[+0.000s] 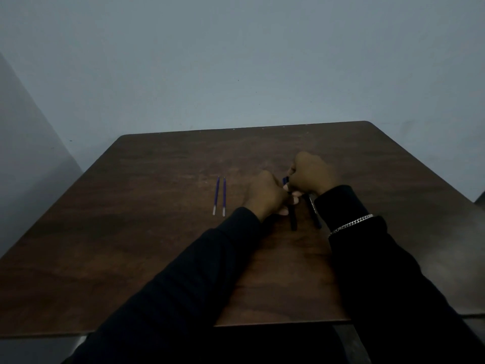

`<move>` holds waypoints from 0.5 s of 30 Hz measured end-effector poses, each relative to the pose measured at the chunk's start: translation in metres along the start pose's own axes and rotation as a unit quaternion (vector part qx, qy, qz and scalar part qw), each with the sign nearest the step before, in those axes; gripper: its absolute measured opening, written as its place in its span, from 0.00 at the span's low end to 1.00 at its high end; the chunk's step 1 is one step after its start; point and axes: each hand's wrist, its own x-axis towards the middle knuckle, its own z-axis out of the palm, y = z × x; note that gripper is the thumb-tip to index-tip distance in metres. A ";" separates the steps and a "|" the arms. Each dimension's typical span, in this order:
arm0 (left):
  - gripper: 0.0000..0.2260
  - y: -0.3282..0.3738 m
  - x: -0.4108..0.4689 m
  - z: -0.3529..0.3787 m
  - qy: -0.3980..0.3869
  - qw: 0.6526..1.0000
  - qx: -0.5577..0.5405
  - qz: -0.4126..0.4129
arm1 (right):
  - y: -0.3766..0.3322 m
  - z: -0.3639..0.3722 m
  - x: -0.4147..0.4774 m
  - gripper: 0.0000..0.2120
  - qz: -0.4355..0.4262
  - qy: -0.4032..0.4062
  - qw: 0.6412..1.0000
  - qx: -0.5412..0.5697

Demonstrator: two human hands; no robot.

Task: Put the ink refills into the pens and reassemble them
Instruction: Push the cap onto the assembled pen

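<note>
Two thin blue ink refills (pixel 220 196) lie side by side on the brown wooden table (pixel 157 245), left of my hands. My left hand (pixel 265 195) grips the barrel of a dark pen (pixel 292 216) that points toward me. My right hand (pixel 309 172) is closed around the far end of that same pen, where a blue tip part shows between the two hands. A second dark pen (pixel 315 212) lies on the table just right of the first, partly under my right wrist. The light is dim and the fingers hide the pen's joint.
A bare grey wall (pixel 236 61) stands behind the table's far edge. My right wrist wears a silver chain bracelet (pixel 350 223) over a black sleeve. The table's near edge runs below my forearms, with dark floor beyond it.
</note>
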 end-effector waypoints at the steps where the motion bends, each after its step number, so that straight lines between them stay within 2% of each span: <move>1: 0.08 -0.001 0.001 0.001 0.001 1.000 0.002 0.003 | 0.000 0.001 0.000 0.07 -0.002 0.000 1.000 -0.016; 3: 0.05 -0.003 0.002 0.001 0.003 1.000 0.014 0.007 | 0.000 0.005 -0.001 0.07 -0.008 0.006 0.999 -0.044; 11: 0.07 -0.005 0.007 0.003 0.014 0.999 0.036 0.005 | 0.001 0.005 -0.003 0.15 -0.013 0.025 0.997 -0.067; 15: 0.08 -0.002 0.003 0.004 0.011 0.999 0.043 0.003 | -0.001 0.003 -0.005 0.14 -0.011 0.026 0.997 -0.071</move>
